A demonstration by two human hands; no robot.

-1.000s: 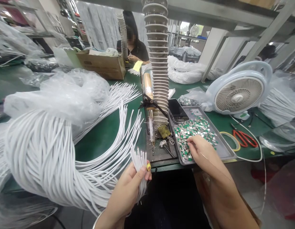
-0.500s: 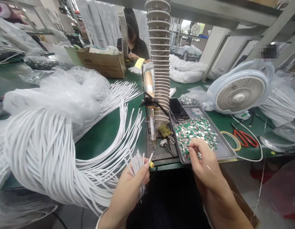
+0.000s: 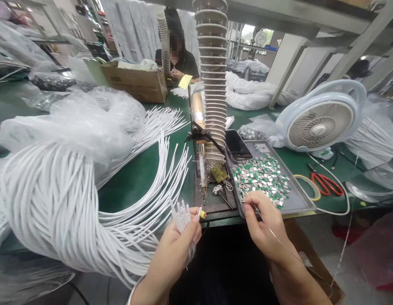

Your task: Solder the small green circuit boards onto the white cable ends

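My left hand (image 3: pixel 180 237) is closed round a bunch of white cables (image 3: pixel 182 214), their stripped ends pointing up. A small yellow band (image 3: pixel 202 214) shows at its fingertip. Thumb and fingers of my right hand (image 3: pixel 263 224) pinch a thin solder wire (image 3: pixel 274 237), which trails down past the wrist. That hand is over the near left edge of a grey tray (image 3: pixel 299 203) holding many small green circuit boards with metal plugs (image 3: pixel 263 176). Between the hands, farther back, a soldering iron (image 3: pixel 202 169) with a wooden handle points tip down in a black clamp.
A thick ribbed hose (image 3: pixel 211 80) hangs behind the iron. Left lies a large cable bundle (image 3: pixel 53 203) under plastic. A phone (image 3: pixel 237 145) rests at the tray's corner. Right are tape (image 3: pixel 307 187), red-handled pliers (image 3: pixel 326 183) and a fan (image 3: pixel 320 127). A person (image 3: pixel 179 55) sits opposite.
My right hand has moved left and slightly down, from over the boards to the tray's near left edge, with the solder wire still in it. My left hand has barely shifted.
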